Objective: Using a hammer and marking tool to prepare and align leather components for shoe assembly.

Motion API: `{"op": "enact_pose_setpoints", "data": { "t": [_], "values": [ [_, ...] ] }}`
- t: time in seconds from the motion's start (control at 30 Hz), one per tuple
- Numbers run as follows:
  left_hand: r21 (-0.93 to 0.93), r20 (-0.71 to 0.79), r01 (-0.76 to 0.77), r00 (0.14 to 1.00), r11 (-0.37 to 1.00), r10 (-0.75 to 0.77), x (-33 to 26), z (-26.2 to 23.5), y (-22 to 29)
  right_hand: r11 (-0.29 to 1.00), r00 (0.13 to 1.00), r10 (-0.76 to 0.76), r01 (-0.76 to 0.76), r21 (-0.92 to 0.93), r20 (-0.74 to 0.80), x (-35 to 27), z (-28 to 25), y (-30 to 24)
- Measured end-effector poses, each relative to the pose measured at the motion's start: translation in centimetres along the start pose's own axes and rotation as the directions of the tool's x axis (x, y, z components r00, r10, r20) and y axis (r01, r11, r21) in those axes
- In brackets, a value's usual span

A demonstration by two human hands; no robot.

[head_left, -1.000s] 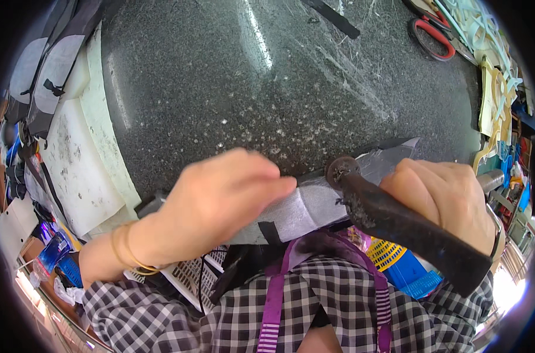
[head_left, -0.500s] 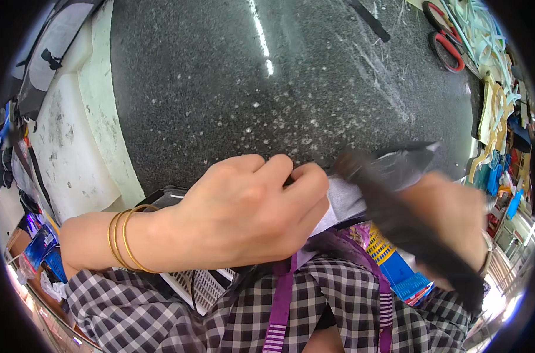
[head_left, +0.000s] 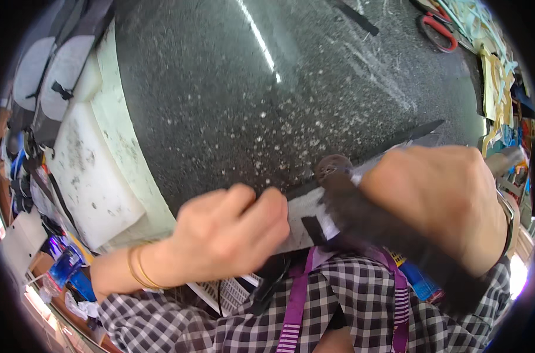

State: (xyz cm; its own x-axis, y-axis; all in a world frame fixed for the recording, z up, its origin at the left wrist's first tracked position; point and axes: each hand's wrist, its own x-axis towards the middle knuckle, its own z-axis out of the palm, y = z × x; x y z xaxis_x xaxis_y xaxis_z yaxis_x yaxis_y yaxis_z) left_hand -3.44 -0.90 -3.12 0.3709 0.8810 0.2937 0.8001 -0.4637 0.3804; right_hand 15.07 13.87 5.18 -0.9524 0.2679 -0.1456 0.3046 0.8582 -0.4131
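My right hand (head_left: pixel 432 203), blurred by motion, is closed round what looks like a hammer. Its long dark head (head_left: pixel 397 232) slants down past my fingers, and its round worn face (head_left: pixel 333 167) points away from me, over a grey-and-black fabric piece (head_left: pixel 300 206). A pale handle end (head_left: pixel 507 160) seems to stick out beyond my knuckles. The fabric piece lies along the near edge of the dark worktop. My left hand (head_left: pixel 232 226), with curled fingers, grips its left part; the fingertips are hidden. A short black tab (head_left: pixel 313 230) shows on the grey surface between my hands.
On the speckled dark worktop (head_left: pixel 220 112) a black strip (head_left: pixel 357 17) lies at the far side. Red-handled scissors (head_left: pixel 438 32) rest at far right beside pale strip scraps (head_left: pixel 497 76). A stained white sheet (head_left: pixel 93 176) and black pieces with grey patches (head_left: pixel 58 76) are at left.
My left hand has moved down and left along the fabric piece, uncovering more grey and the black tab. My right hand has risen slightly, and the hammer's round face has become visible.
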Motion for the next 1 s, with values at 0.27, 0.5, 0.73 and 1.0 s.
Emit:
{"op": "enact_pose_setpoints", "data": {
  "t": [0.27, 0.5, 0.73, 1.0],
  "values": [
    [0.126, 0.042, -0.081, 0.996, 0.989, 0.076, 3.7, 1.4, 0.8, 0.989, 1.000, 0.023, -0.026, 0.146, 0.022, -1.0, -1.5, 3.0],
    [-0.280, 0.022, 0.090, 0.996, 0.956, -0.087, 6.8, 2.4, -1.7, 0.989, 0.995, 0.102, -0.102, 0.109, 0.007, -2.7, -1.9, 5.0],
    [-0.334, 0.070, -0.093, 0.990, 0.938, 0.123, 8.7, 1.8, -2.0, 0.976, 0.996, 0.035, -0.052, -0.213, -0.081, -4.8, -1.7, 3.8],
    [-0.261, 0.230, -0.085, 0.962, 0.962, 0.147, 5.7, -0.7, -4.6, 0.986, 0.987, 0.118, -0.129, 0.109, 0.108, -1.4, -1.6, 2.4]
  ]
}}
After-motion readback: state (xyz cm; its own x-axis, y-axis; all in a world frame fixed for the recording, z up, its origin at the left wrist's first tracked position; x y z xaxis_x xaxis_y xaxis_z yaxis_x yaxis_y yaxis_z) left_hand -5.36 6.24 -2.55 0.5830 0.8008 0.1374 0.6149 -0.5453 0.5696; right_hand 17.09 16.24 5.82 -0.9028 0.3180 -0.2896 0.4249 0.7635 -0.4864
